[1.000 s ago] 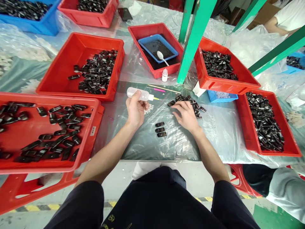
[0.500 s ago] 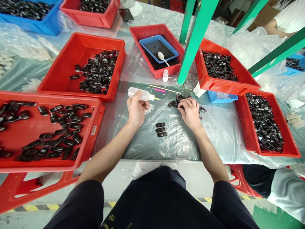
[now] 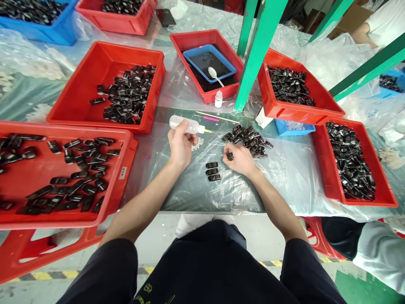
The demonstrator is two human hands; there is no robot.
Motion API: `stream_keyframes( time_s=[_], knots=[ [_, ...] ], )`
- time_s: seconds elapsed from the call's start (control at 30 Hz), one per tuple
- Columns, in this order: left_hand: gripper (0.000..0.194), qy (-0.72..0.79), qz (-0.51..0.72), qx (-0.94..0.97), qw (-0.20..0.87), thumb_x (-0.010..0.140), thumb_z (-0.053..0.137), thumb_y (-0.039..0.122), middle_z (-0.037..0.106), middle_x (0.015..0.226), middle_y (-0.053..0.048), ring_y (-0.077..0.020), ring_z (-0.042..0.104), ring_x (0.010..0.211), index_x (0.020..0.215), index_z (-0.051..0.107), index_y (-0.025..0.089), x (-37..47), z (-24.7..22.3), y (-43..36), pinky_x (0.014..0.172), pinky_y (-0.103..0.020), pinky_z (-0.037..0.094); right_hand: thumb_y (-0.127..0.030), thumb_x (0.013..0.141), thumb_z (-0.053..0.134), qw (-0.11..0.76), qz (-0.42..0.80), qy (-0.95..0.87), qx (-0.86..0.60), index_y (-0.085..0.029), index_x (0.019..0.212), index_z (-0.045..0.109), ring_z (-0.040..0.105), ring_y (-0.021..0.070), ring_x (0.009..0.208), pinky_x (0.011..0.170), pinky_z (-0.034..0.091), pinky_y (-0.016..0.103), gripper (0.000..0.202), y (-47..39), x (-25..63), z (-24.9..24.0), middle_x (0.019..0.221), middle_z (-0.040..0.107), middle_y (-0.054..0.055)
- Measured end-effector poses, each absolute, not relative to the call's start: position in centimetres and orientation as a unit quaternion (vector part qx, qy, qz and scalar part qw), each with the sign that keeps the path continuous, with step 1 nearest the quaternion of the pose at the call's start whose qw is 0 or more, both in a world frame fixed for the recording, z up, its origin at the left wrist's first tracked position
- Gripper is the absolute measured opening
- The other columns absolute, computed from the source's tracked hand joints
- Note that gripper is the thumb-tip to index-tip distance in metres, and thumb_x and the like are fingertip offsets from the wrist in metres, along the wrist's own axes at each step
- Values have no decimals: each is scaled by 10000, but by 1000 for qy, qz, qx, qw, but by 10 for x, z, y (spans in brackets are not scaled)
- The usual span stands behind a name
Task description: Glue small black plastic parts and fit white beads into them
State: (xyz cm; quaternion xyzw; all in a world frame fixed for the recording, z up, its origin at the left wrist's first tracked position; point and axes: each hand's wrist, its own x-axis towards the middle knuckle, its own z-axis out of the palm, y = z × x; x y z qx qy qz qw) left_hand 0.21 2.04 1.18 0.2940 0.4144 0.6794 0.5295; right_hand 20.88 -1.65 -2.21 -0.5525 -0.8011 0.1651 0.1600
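My left hand (image 3: 179, 145) grips the squeeze bottle (image 3: 174, 122); my right hand (image 3: 238, 158) pinches one black piece (image 3: 230, 156), between the pile (image 3: 255, 143) and the row of three (image 3: 211, 172). I judge this a picking step; next move calls for careful aligning.

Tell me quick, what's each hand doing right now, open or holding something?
Left hand: closed around a clear plastic bottle with a yellow tip.
Right hand: closed, holding a small black piece.
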Motion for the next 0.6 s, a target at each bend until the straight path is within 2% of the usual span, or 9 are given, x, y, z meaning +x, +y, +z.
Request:
stream_keyframes(
  time_s=[0.07, 0.17, 0.33, 0.47, 0.6],
  knots=[
    [501, 413, 679, 293, 532, 665, 879, 632, 546, 570, 16, -97, 430, 477, 706, 605, 215, 3, 12, 20, 431, -263, 315, -277, 951, 622, 162, 172, -795, -559, -236, 997, 646, 665, 233, 780, 781, 455, 326, 66, -15, 210, -21, 856, 738, 38],
    [436, 416, 675, 291, 535, 701, 863, 568, 559, 587, 11, -99, 439, 489, 709, 604, 218, 3, 12, 19, 438, -270, 325, -374, 968, 647, 197, 200, -782, -556, -230, 1106, 635, 659, 226, 771, 806, 480, 341, 200, -16, 214, -19, 909, 732, 47],
    [439, 424, 659, 303, 543, 724, 856, 586, 543, 570, 15, -109, 457, 476, 700, 610, 223, 1, 9, 19, 434, -285, 320, -337, 1026, 510, 308, 315, -737, -513, -237, 1341, 513, 603, 171, 712, 762, 506, 350, 330, -16, 219, -21, 1143, 701, 77],
    [458, 431, 641, 337, 539, 715, 836, 615, 529, 535, 22, -101, 463, 452, 694, 635, 204, 1, 7, 18, 433, -266, 313, -435, 1086, 495, 401, 394, -685, -464, -247, 1419, 443, 667, 199, 876, 716, 496, 337, 386, -14, 216, -27, 1062, 688, 67],
    [471, 441, 636, 354, 525, 689, 859, 611, 579, 570, 20, -85, 475, 448, 727, 645, 193, 3, 6, 17, 435, -241, 330, -545, 1069, 574, 417, 443, -667, -430, -242, 1390, 501, 699, 208, 909, 701, 495, 331, 448, -14, 213, -24, 1010, 738, 60]
  ],
)
